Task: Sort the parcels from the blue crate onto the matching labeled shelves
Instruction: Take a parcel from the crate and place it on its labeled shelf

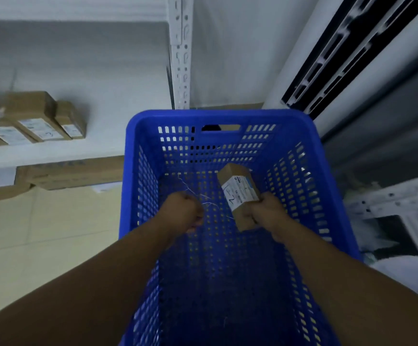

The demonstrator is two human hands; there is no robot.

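Note:
A blue perforated crate (138, 151) fills the middle of the head view. My right hand (269, 216) grips a small brown cardboard parcel (237, 178) with a white label marked "2", holding it above the crate's floor. My left hand (185, 212) hovers beside it inside the crate, fingers curled into a fist with nothing seen in it. Thin white threads lie on the crate floor by my left hand. No other parcel shows in the crate.
A white shelf (98, 146) at the left holds several labeled brown parcels (35, 116). Flat cardboard boxes (73, 173) lie below it on the tiled floor. A white slotted upright (181, 53) stands behind the crate. More white racking (397, 196) is at the right.

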